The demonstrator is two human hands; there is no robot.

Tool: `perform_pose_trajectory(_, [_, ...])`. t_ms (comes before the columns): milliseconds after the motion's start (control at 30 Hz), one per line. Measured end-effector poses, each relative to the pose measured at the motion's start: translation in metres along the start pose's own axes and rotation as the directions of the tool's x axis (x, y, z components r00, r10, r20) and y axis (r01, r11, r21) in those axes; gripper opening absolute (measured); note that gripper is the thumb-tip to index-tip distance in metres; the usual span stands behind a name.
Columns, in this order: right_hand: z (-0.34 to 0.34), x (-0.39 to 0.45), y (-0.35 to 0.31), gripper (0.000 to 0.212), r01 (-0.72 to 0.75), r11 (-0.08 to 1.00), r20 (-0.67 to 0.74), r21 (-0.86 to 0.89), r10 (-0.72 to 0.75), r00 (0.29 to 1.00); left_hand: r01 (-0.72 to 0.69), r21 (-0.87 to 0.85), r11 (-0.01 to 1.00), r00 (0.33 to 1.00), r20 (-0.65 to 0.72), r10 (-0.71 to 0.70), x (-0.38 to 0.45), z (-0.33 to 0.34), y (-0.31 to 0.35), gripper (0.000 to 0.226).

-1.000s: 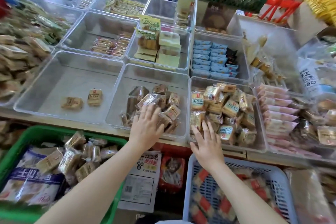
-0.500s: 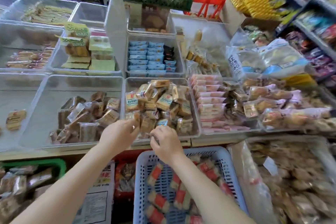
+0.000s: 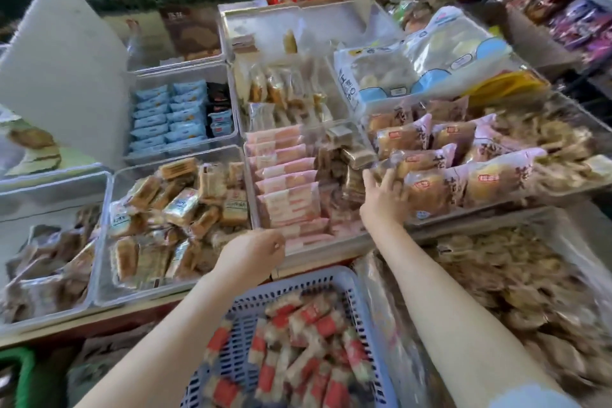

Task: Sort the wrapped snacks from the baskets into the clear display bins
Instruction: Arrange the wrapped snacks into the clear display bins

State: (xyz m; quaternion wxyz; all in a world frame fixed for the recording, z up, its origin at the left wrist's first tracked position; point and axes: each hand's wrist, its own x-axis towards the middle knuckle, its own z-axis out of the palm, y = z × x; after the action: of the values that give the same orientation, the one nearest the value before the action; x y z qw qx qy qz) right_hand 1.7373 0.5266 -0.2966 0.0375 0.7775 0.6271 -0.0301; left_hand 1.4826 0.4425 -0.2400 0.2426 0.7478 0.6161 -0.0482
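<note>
Head view: the right hand (image 3: pixel 384 199), fingers spread, now reaches onto the pink-wrapped buns (image 3: pixel 427 189) in the right-hand bin, having left the front rim of the clear bin (image 3: pixel 109 275) of tan snacks (image 3: pixel 178 209). The left hand (image 3: pixel 255 253), fingers curled with nothing visibly held, hovers over that rim. The blue basket (image 3: pixel 334 281) of red-banded snacks (image 3: pixel 298 341) lies below, between the forearms; the view has swung rightward.

No legible text; red labels on bread packs (image 3: pixel 427 187) too blurred.
</note>
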Motion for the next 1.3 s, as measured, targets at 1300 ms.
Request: perform_pose_trajectory(1300, [0.026, -0.26, -0.43, 0.067, 0.545, 0.824, 0.123, 0.156, -0.564, 0.817, 0.305, -0.467, 0.83, 0.774, -0.386, -0.502, -0.226, -0.02, -0.444, 0.051])
